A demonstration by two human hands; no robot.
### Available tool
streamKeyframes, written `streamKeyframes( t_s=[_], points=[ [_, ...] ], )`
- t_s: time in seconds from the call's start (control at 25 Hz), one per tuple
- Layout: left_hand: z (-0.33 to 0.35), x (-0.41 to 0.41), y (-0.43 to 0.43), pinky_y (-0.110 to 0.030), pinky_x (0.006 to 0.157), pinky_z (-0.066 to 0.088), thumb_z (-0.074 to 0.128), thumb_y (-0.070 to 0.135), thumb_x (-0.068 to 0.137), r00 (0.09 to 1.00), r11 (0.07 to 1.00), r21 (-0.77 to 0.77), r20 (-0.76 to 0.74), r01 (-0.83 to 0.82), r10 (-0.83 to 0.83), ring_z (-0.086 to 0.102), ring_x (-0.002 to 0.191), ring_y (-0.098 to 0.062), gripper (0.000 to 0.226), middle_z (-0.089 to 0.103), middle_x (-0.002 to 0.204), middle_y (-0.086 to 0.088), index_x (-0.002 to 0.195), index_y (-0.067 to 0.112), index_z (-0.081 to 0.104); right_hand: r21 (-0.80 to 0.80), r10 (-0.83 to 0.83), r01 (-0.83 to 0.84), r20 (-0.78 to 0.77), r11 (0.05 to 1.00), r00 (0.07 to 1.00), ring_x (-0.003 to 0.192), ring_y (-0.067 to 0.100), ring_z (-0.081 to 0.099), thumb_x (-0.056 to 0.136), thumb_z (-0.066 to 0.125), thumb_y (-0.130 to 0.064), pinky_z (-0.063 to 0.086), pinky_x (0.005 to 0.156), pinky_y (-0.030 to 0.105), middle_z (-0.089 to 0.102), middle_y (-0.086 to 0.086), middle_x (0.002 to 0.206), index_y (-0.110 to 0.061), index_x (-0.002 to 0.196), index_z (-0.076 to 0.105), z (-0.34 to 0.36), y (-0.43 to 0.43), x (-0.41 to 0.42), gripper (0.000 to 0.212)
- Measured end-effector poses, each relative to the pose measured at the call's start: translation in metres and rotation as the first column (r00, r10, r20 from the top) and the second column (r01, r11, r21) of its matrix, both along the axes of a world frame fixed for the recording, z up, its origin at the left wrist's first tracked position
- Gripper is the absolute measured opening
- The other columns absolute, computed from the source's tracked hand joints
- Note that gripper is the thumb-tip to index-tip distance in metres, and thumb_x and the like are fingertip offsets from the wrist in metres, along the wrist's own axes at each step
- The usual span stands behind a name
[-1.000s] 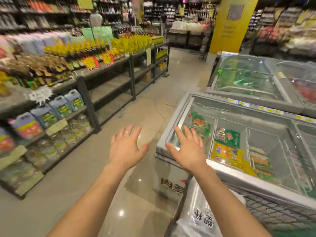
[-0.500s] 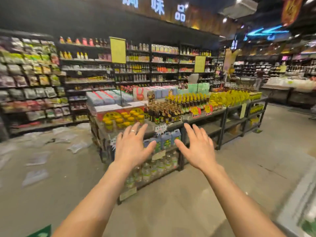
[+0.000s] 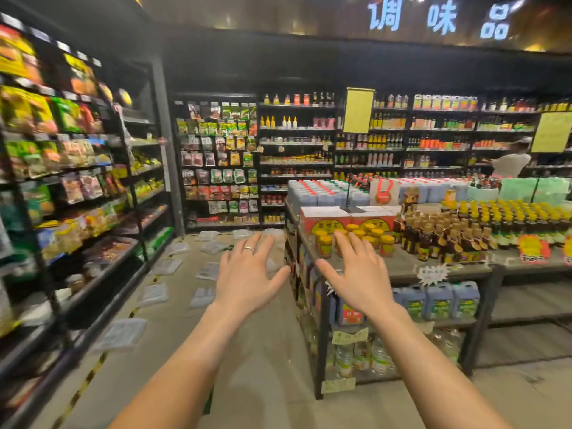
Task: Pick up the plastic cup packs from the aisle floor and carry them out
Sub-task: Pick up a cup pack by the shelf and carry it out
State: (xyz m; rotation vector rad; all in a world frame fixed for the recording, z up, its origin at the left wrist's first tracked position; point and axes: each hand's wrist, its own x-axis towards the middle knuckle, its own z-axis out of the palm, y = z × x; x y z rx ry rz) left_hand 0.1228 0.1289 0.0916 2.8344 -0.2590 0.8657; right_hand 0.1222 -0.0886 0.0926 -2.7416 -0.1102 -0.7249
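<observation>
**Head view: both hands empty, cup packs on the aisle floor**

Item 1. Left hand [image 3: 247, 280]: held out ahead, back upward, fingers straight and spread, nothing gripped. A ring [image 3: 248, 249] is worn on one finger.

Item 2. Right hand [image 3: 359, 280]: held out beside the left, well apart from it, fingers likewise straight and spread, nothing gripped. It is seen in front of the corner of the display surface [image 3: 402, 264].

Item 3. Plastic cup packs [image 3: 119, 334]: flat clear packs are scattered along the aisle floor [image 3: 263, 366], between the left shelving and the display surface. The nearest lies low on the left beside a strip of yellow-and-black tape [image 3: 89, 376]. Others are strewn further up the aisle, as far as the foot of the back shelves [image 3: 297, 156]. None is touched by either hand.

Item 4. Left shelving [image 3: 62, 187]: dark racks are filled with coloured packets, much blurred.

Item 5. Display surface: yellow-lidded jars [image 3: 356, 239] are set at the near corner, dark bottles [image 3: 448, 236] beside them. Blue jugs [image 3: 439, 300] are stored on the shelf below.

Item 6. A yellow sign [image 3: 358, 110] is mounted on a thin pole above the display.

Item 7. A person in a white top [image 3: 510, 164] is seen at the far right, by the back shelves.
</observation>
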Motion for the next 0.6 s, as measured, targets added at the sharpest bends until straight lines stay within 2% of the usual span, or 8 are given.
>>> streamKeyframes(
  t_s=[0.2,0.36,0.6],
  points=[
    [-0.002,0.088,0.04,-0.044,0.113,0.03,0.028,0.072,0.086,0.992,0.991,0.028,-0.001,-0.127,0.127,0.028,0.144,-0.021,0.077,0.031,0.158,0.001,0.152,0.032,0.026,-0.026,0.096,-0.095,0.02,0.995,0.995,0.147,0.026,0.018,0.084,0.021,-0.078,0.025,0.116,0.046,0.021,0.002,0.161,-0.033,0.154,0.015,-0.002,0.046,0.114,0.084],
    [0.002,0.174,0.053,-0.045,0.114,0.029,0.029,0.073,0.087,0.978,0.978,0.032,-0.003,-0.207,0.207,0.025,0.146,-0.022,0.077,0.028,0.16,0.0,0.153,0.033,0.025,-0.006,0.156,-0.156,0.033,0.988,0.987,0.147,0.025,0.017,0.088,0.028,-0.075,0.024,0.116,0.046,0.018,-0.001,0.162,-0.035,0.155,0.014,-0.002,0.066,0.216,0.078],
    [0.002,0.286,0.069,-0.049,0.115,0.028,0.033,0.073,0.087,0.964,0.964,0.006,-0.015,-0.266,0.266,0.023,0.147,-0.022,0.076,0.029,0.159,0.0,0.152,0.034,0.025,0.016,0.25,-0.25,-0.002,0.968,0.968,0.149,0.024,0.012,0.088,0.029,-0.075,0.019,0.117,0.047,0.016,-0.001,0.163,-0.038,0.154,0.008,-0.003,0.09,0.342,0.078]
  ],
)
